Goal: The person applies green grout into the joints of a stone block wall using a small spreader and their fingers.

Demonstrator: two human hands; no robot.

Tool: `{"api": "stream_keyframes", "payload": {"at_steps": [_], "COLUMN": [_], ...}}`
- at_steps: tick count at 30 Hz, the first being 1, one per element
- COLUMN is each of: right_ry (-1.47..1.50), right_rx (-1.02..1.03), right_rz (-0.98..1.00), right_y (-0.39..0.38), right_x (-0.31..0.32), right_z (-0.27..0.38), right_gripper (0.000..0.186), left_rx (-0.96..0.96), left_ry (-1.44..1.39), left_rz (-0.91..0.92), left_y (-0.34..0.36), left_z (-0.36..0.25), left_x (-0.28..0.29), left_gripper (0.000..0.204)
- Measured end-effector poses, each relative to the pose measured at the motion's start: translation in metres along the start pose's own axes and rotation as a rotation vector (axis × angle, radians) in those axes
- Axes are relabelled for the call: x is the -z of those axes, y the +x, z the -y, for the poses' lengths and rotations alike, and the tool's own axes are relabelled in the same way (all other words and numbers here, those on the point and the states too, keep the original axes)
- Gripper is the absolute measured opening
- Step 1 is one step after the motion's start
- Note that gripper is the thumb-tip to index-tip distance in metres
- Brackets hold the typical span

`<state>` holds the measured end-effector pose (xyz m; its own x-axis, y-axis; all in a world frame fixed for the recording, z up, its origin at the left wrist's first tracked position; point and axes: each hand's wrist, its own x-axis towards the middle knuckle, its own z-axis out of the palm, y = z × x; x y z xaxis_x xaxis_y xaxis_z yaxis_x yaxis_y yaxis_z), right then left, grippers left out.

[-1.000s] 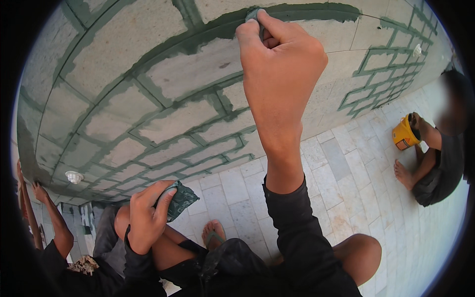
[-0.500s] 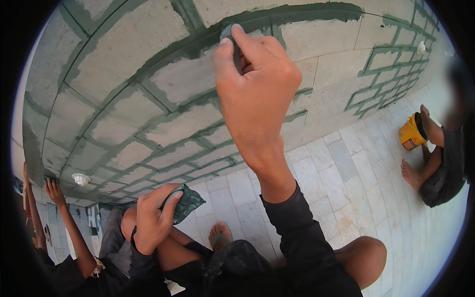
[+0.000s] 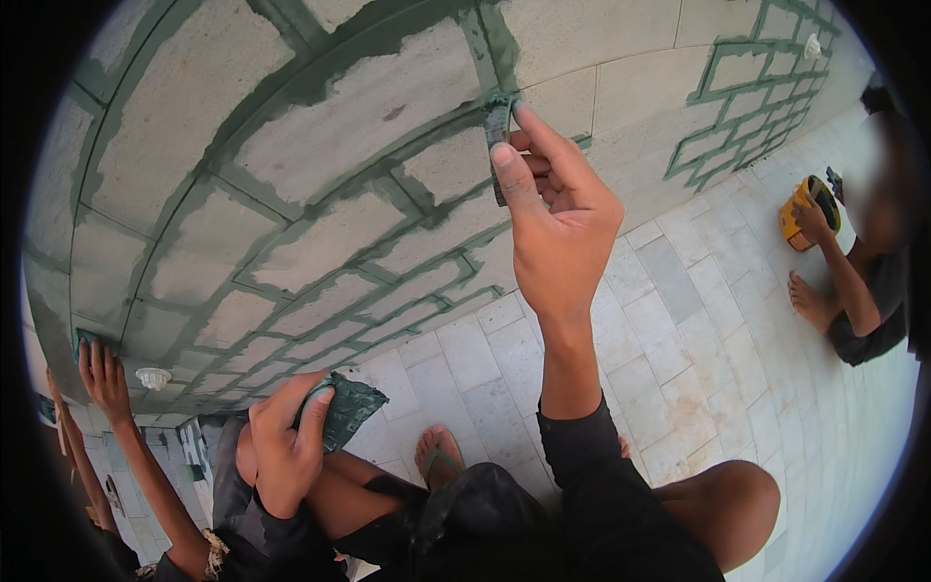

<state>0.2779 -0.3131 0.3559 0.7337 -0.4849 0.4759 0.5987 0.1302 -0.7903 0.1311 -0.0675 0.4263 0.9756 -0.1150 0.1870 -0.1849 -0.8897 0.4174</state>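
Note:
My right hand (image 3: 567, 223) pinches a thin, flat spreader (image 3: 500, 145) between thumb and fingers. Green paste coats the spreader's upper end, which meets a joint of the tiled wall (image 3: 369, 121). Dark green grout (image 3: 497, 48) runs along the joints and smears onto the faces of the pale tiles. Lower left, above my bent knee, my left hand (image 3: 286, 446) is closed on a crumpled green-smeared sheet (image 3: 355, 412). Whether that sheet is plastic or something else I cannot tell. Its lower part is hidden behind my fingers.
At the left, a co-worker's hand (image 3: 102, 378) presses a green pad to the wall near a white round fitting (image 3: 153, 378). Another person at the right sits by a yellow bucket (image 3: 797, 228). Pale stone paving (image 3: 669, 339) lies below the wall.
My right hand has moved the spreader from an upper horizontal joint down to a lower one. My left hand keeps its sheet. The person at the right now has a hand at the bucket.

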Motion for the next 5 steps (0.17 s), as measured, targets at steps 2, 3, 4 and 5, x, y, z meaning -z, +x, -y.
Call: {"api": "stream_keyframes", "payload": {"at_steps": [2,3,4,5], "right_ry": [0.059,0.127,0.185,0.234], "right_rx": [-0.05,-0.093,-0.152,-0.185], "right_rz": [0.001,0.037,0.071,0.153], "right_y": [0.006,0.008,0.009,0.01], "right_x": [0.016,0.024,0.031,0.037], "right_z": [-0.007,-0.009,-0.012,-0.015], "right_gripper": [0.037,0.037,0.038,0.039], "left_rx": [0.009,-0.004,-0.01,-0.03], "left_ry": [-0.009,-0.017,-0.024,-0.039], "left_rz": [-0.008,-0.009,-0.009,-0.015], "left_y": [0.001,0.004,0.005,0.005], "left_z": [-0.002,-0.002,-0.002,-0.001], "left_x": [0.0,0.001,0.001,0.001], "left_gripper": [0.014,0.015,0.017,0.018]}}
